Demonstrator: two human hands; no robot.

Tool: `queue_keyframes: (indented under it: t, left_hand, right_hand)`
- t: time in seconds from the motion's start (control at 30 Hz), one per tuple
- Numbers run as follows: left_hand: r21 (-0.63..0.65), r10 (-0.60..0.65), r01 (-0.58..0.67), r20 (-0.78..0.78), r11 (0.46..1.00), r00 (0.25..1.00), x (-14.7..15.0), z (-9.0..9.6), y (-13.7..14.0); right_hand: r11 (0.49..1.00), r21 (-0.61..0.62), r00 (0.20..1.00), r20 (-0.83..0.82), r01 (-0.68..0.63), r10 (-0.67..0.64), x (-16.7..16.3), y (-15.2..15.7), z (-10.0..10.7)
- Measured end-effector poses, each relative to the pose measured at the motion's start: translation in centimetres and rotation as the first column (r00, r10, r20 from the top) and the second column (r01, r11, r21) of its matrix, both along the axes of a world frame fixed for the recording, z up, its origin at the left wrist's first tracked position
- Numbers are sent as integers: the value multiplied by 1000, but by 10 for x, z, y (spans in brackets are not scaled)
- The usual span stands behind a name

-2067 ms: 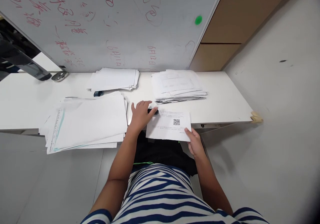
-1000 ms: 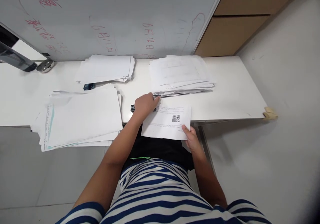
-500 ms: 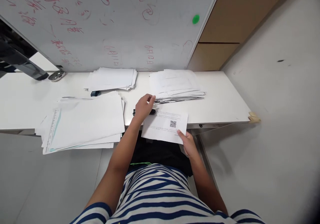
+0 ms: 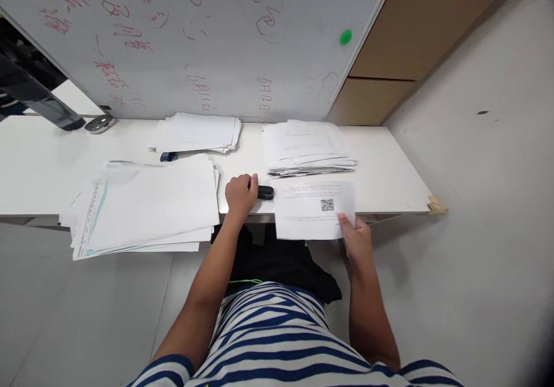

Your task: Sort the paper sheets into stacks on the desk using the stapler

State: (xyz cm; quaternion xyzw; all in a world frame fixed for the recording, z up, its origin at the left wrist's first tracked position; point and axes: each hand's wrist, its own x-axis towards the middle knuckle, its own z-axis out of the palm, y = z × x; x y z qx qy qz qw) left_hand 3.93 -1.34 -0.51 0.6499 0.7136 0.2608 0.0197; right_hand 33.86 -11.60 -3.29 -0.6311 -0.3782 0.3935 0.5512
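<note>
My left hand [image 4: 241, 194] is closed around the left part of a black stapler [image 4: 265, 192] at the desk's front edge; the stapler's rounded end sticks out to the right of my thumb. My right hand [image 4: 357, 239] pinches the lower right corner of a printed sheet of paper [image 4: 303, 214], thumb on top. Several lines of text and a QR code show on the sheet, which reaches past the desk edge above my lap. Behind it lies a stack of papers [image 4: 307, 145].
A large paper stack [image 4: 156, 202] overhangs the desk edge at left. Behind it are a smaller stack [image 4: 199, 131], a dark blue object [image 4: 168, 157] and a computer mouse [image 4: 100, 124]. A whiteboard [image 4: 225, 52] stands along the back of the white desk [image 4: 389, 173].
My right hand has moved right with the sheet, away from the stapler. My left hand has come down from beside the paper stack and closed on the stapler.
</note>
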Motion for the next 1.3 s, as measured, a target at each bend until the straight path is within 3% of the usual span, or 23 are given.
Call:
queue_keyframes:
  t: [0.13,0.3,0.47,0.63,0.7,0.8,0.9,0.97,1.1,1.23,1.3]
  left_hand:
    - [27,-1,1,10,1000,1000,1,0,1]
    - [32,-23,22,33,999,999,0,0,0]
    - [42,-63,60,82,997,995,-1,1,-4]
    - [39,-60,57,88,998,994,-1,1,-5]
    - [38,-54,51,82,998,995,-1,0,-5]
    - [21,-49,48,57,999,997,-2,-3,-2]
    - [-20,-38,38,21,999,999,-2,-5,2]
    - [-21,-24,24,7,999,1000,-1,-5,3]
    - [-14,-13,13,-17,1000,1000,1,-2,1]
    - [-31,9,-10,-35,999,999,2,-1,-2]
    - [-38,14,-15,-35,999,999,2,-1,-3]
  right_hand:
    - [987,15,986,-43,159,-159,6,-8,3]
    - [985,-45,985,-25,169,-170,1,-10,-6]
    - [979,-45,975,115,197,-191,5,-9,-6]
    - [966,23,962,-97,258,-254,-9,-3,2]
    - [971,42,956,-192,235,-223,-22,5,9]
    - [994,77,962,-266,84,-61,-50,32,27]
    - [986,126,961,-243,-105,134,-93,83,53]
    - [964,151,948,-198,-220,248,-131,127,68]
    - [886,84,865,-191,-456,463,-219,208,83]
    - [863,-13,828,-288,-505,480,-288,249,79]
    - [861,-34,843,-227,-507,488,-308,257,74]
